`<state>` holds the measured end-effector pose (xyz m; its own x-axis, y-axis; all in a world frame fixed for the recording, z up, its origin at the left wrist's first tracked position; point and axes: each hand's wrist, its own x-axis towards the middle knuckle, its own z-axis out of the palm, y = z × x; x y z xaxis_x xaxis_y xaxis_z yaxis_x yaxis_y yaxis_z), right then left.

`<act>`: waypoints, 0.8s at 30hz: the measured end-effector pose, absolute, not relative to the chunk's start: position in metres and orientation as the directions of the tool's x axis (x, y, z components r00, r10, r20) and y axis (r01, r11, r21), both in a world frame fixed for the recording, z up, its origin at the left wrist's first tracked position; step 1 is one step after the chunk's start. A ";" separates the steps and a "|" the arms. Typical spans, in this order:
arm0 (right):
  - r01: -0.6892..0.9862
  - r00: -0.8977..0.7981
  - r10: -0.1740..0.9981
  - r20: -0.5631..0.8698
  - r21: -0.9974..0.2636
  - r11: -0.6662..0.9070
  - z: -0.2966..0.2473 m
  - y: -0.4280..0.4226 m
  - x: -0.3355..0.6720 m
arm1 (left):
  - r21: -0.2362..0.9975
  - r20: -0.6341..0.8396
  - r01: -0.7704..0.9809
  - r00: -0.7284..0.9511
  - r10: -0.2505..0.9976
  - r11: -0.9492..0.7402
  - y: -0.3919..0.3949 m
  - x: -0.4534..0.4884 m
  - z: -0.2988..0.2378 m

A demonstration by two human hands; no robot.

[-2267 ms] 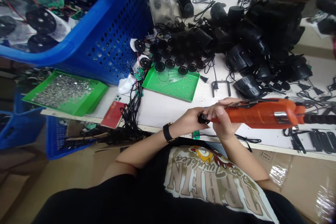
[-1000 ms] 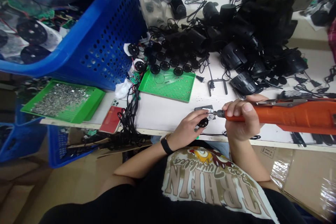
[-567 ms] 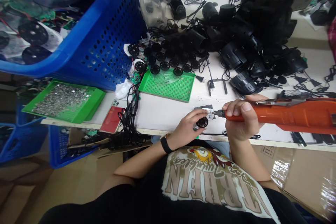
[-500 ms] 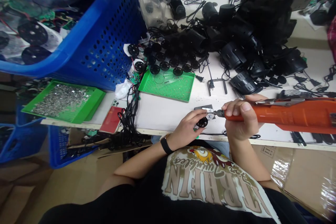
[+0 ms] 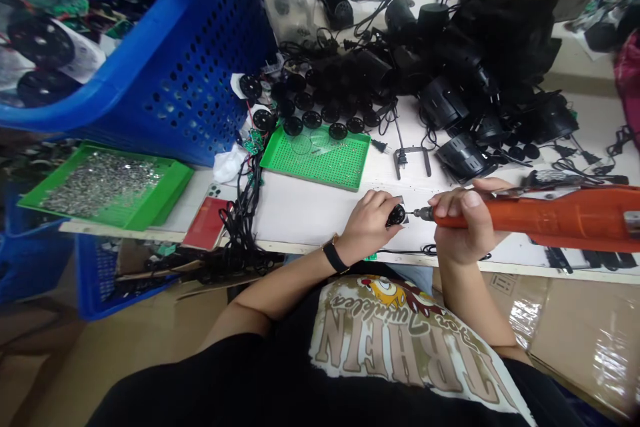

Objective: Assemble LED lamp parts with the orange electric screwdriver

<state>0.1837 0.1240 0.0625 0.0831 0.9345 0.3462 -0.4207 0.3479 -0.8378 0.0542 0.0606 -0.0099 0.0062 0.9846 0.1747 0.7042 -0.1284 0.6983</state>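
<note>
My left hand (image 5: 369, 221), with a black watch on the wrist, is closed around a small black round part (image 5: 397, 215) just above the white table's near edge. My right hand (image 5: 463, 221) grips the front end of an orange electric screwdriver (image 5: 545, 219), which lies level and points left. Its metal tip meets the black part held in my left hand. A small grey plate (image 5: 403, 201) lies on the table just behind the part.
A flat green mesh tray (image 5: 320, 159) lies ahead, with a row of black discs (image 5: 320, 117) behind it. A large blue basket (image 5: 165, 60) stands at left over a green tray of screws (image 5: 105, 183). Black lamp housings and cords (image 5: 465, 80) crowd the far right. A red phone (image 5: 205, 223) rests at the edge.
My left hand has picked the black round part up off the table and closed round it, turning it toward the screwdriver tip. The screwdriver has stayed almost in place.
</note>
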 end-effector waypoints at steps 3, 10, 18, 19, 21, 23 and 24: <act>-0.420 0.056 0.927 0.370 -0.834 0.358 0.057 0.120 0.183 | 0.696 0.133 0.712 -0.004 0.991 -0.091 0.065 0.058 -0.010; -0.313 0.051 0.917 0.396 -0.866 0.391 0.046 0.119 0.180 | 0.730 0.127 0.679 -0.024 0.992 -0.077 0.068 0.055 -0.014; -0.318 0.023 0.901 0.433 -0.851 0.417 0.043 0.120 0.176 | 0.761 0.134 0.642 -0.010 0.991 -0.096 0.071 0.056 -0.019; -0.322 0.021 0.901 0.433 -0.850 0.416 0.043 0.120 0.176 | 0.761 0.138 0.641 -0.006 0.990 -0.102 0.071 0.056 -0.019; -0.320 0.017 0.904 0.428 -0.854 0.410 0.043 0.119 0.175 | 0.757 0.146 0.643 0.002 0.989 -0.113 0.071 0.055 -0.019; -0.302 0.018 0.908 0.418 -0.864 0.403 0.043 0.118 0.175 | 0.751 0.155 0.649 0.012 0.988 -0.125 0.071 0.055 -0.020; -0.291 0.018 0.911 0.413 -0.869 0.400 0.043 0.118 0.175 | 0.748 0.158 0.651 0.016 0.987 -0.131 0.070 0.055 -0.020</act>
<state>0.1753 0.1178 0.0430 0.0179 0.9105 0.4131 -0.2911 0.4000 -0.8691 0.0553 0.0704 -0.0201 0.0165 0.9872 0.1584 0.6510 -0.1309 0.7477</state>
